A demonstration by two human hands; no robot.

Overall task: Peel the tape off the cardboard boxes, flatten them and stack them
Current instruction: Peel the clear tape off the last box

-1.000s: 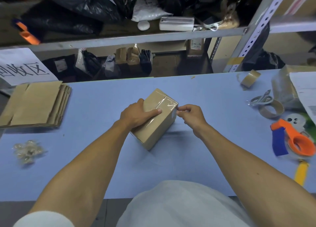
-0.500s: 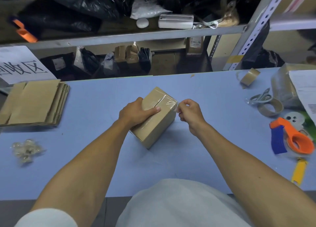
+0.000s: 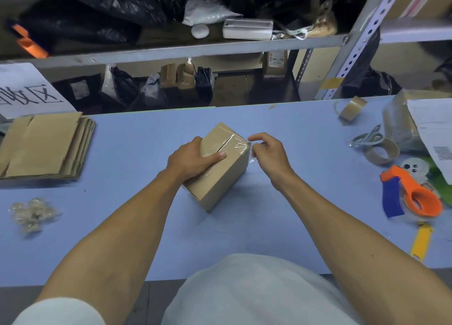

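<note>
If right hand [image 3: 267,153], fingertips pinching tape [image 3: 239,144], yanks fast, tape may snap; left hand [image 3: 193,157] fingers curl round box [image 3: 220,178].

White paper sign [image 3: 27,92] at far left reads "收区", partly cropped

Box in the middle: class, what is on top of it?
Clear tape covers the seam of the box, and the left hand grips across the top. The hand hides the top's near part.
</note>
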